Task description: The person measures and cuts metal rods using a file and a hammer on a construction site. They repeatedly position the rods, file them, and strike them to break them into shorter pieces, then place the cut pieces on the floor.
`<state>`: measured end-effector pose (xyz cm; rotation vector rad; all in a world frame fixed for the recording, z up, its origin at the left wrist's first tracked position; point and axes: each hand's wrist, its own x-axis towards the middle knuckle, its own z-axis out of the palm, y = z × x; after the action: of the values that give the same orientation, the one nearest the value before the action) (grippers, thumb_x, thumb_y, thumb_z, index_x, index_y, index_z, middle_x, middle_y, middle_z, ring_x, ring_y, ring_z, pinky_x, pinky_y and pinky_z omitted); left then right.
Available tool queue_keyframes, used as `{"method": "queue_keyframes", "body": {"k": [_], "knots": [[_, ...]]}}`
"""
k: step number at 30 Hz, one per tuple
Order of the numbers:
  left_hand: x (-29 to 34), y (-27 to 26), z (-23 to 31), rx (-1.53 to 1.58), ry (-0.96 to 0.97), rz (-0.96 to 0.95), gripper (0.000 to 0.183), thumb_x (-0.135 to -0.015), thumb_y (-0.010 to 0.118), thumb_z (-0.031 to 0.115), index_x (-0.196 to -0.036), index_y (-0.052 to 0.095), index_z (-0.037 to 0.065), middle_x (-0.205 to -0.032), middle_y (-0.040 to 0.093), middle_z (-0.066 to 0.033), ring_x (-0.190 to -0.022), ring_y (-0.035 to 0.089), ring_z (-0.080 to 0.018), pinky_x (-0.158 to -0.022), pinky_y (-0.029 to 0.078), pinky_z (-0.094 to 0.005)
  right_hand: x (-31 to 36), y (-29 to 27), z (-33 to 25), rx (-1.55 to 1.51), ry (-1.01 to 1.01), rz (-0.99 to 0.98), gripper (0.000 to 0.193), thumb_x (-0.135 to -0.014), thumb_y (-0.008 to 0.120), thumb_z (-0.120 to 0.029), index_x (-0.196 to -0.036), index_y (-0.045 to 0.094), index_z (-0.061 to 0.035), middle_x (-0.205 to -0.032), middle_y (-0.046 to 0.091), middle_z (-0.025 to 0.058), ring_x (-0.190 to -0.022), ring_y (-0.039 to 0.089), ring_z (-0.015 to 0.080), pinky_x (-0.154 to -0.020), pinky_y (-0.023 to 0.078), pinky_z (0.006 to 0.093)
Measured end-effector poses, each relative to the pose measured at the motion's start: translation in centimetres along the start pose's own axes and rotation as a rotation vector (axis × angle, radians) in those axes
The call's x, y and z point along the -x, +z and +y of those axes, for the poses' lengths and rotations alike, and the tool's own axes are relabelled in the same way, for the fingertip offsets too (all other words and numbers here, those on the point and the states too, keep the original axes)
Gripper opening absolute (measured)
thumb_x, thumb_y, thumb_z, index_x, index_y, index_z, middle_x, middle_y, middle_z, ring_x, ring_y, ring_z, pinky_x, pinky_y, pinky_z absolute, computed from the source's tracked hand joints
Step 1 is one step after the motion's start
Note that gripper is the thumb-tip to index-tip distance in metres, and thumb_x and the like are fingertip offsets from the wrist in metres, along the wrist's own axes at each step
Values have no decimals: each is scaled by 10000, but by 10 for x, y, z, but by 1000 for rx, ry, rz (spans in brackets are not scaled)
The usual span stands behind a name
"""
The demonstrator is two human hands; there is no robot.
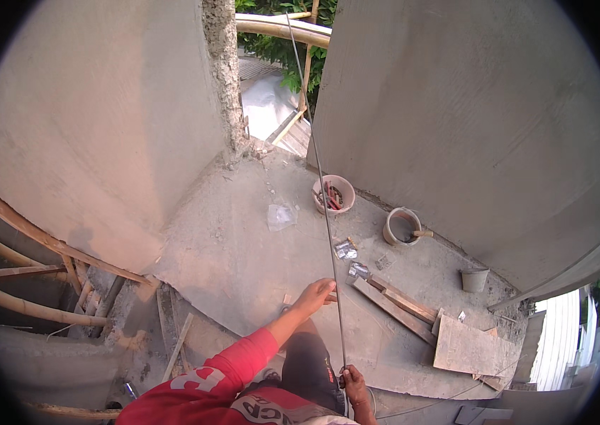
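Observation:
A long thin metal rod (316, 145) rises from near my body toward the gap between two walls. My right hand (355, 386) is closed round its lower end. My left hand (314, 296) reaches in from the left, thumb and fingers apart, with the fingertips right beside the rod. Whether they touch it I cannot tell. Beyond my hands stand a pale bucket (346, 187) holding reddish pieces and a second bucket (388, 230) with a wooden-handled tool in it. Crumpled silvery packets (346, 249) lie on the concrete floor (243, 241) near the rod.
Wooden planks (395, 312) and a flat board (471, 347) lie at the right, near a small grey bucket (474, 280). Plastered walls (122, 92) flank the gap. At the left, the floor ends above bamboo poles (37, 309). A clear plastic bag (281, 217) lies ahead.

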<state>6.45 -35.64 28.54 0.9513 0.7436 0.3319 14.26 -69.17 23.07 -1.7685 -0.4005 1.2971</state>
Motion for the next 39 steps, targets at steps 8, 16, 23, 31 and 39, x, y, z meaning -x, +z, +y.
{"method": "queue_keyframes", "body": {"k": [8,16,23,31,39], "knots": [[28,-152,47,-375,-267,306,410,-981,582,353,-1212,629,17,-1069,699,-111,-854,710,-188,-819,530,-339,-143,72,-126,149,-103,100,186,-1034,509,-250,-941,579,-106,-632,470,-39,-521,442,59,-465,376,244],[204,-357,43,-671,-638,829,367,-929,603,350,-974,705,0,-869,716,-174,-714,714,-270,-713,548,-438,-227,140,-259,-115,-18,13,183,-1044,487,-222,-938,572,-100,-639,439,-46,-552,412,51,-478,344,230],[198,-428,101,-336,-804,862,339,-957,588,305,-1082,654,-4,-882,701,-109,-676,712,-210,-484,492,-322,-320,209,-353,-189,186,12,199,-1053,479,-245,-941,568,-106,-652,431,-40,-552,404,65,-476,346,246],[-13,-491,334,-340,-439,448,497,-1001,538,396,-1334,525,26,-1224,639,-168,-1028,671,-297,-818,538,-387,-423,269,-398,222,-33,132,194,-972,498,-249,-1001,642,-122,-972,679,152,-967,637,344,-818,490,445],[-171,-505,447,-775,-560,132,600,-999,524,445,-1419,455,22,-1326,582,-174,-1144,622,-334,-955,499,-418,-507,287,-447,314,-46,221,310,-900,509,-226,-1121,688,-103,-1159,680,145,-1072,650,343,-889,507,471]]}}
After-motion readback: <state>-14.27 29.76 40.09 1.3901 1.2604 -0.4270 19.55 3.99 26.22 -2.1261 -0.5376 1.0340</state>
